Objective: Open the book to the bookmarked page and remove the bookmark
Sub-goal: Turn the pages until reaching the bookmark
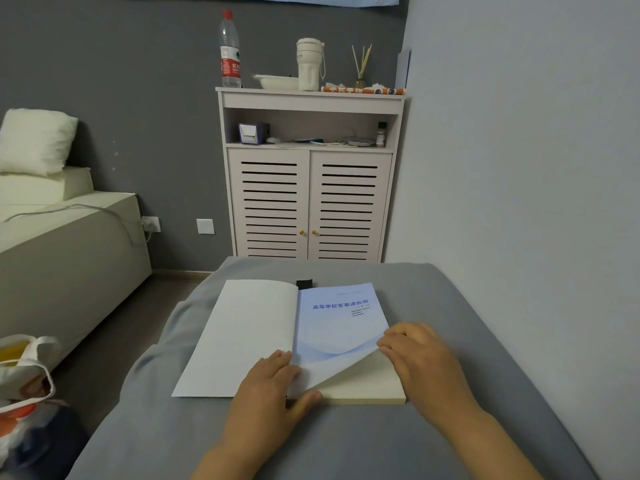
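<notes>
We see one paperback book (294, 337) lying open on the grey bed (450, 306), its glossy blue title page curling. Our left hand (266, 393) presses flat near the spine; our right hand (415, 355) pinches the page's corner. One dark bookmark (304, 283) pokes out at the top.

Both bare forearms reached forward from the bottom edge, the left angled up and right, the right up and left. The left hand (268, 393) lay flat, palm down, fingers together and thumb spread toward the right. The right hand (417, 355), slightly blurred, was curled, its fingertips (382, 342) pinching a thin sheet edge.
</notes>
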